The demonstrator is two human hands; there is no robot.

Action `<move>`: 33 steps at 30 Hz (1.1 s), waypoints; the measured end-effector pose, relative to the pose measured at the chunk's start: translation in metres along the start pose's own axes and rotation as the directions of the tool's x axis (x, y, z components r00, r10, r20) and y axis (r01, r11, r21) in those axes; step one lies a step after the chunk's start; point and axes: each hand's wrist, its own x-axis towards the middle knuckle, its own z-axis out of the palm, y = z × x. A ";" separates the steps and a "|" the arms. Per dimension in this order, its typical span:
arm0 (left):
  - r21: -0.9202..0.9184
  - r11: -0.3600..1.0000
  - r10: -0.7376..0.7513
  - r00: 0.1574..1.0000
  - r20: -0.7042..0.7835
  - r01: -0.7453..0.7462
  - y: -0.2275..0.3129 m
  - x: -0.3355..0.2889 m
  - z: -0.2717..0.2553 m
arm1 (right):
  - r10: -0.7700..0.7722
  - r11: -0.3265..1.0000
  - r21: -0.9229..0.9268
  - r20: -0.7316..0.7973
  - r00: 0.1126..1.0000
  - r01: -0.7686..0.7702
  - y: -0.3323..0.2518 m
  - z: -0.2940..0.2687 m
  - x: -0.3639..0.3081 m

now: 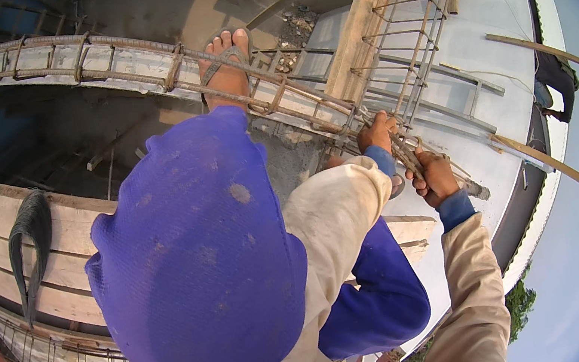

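Note:
Both my hands are at a corner where rusty reinforcing bars meet, right of the middle of the head view. My left hand (376,133) is closed around a steel bar (403,154) at the joint. Just below and to the right, my right hand (436,176) is closed too, against the bar ends; what lies inside its fingers is hidden. A long rebar cage (173,70) with stirrups runs leftward from the joint. Another rebar cage (425,31) extends from it toward the top.
My sandalled foot (225,70) rests at the long cage, above a drop. A wooden plank (364,21) lies beside the upper cage. White sheeting (499,19) and a metal frame (473,95) are at right, timber boards (74,253) at left. Another person (557,78) is at far right.

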 end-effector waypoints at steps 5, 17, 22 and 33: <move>0.553 0.833 0.059 0.996 -0.073 -0.009 0.002 0.003 -0.027 | 0.209 0.878 0.389 0.212 0.955 -0.278 0.070 0.042 -0.021; 0.581 -0.146 -0.483 0.570 0.664 -0.801 0.001 -0.130 -0.004 | -0.533 0.584 0.715 -0.018 0.846 0.384 0.205 0.053 -0.099; 0.330 -0.506 -0.552 0.593 0.586 -0.797 0.037 -0.122 -0.021 | -0.385 0.828 0.406 -0.091 0.919 0.387 0.248 0.036 -0.097; 0.764 0.198 -0.119 0.758 0.641 -0.614 0.078 -0.157 0.024 | -0.502 0.858 -0.354 -0.425 0.753 0.372 0.311 -0.067 -0.063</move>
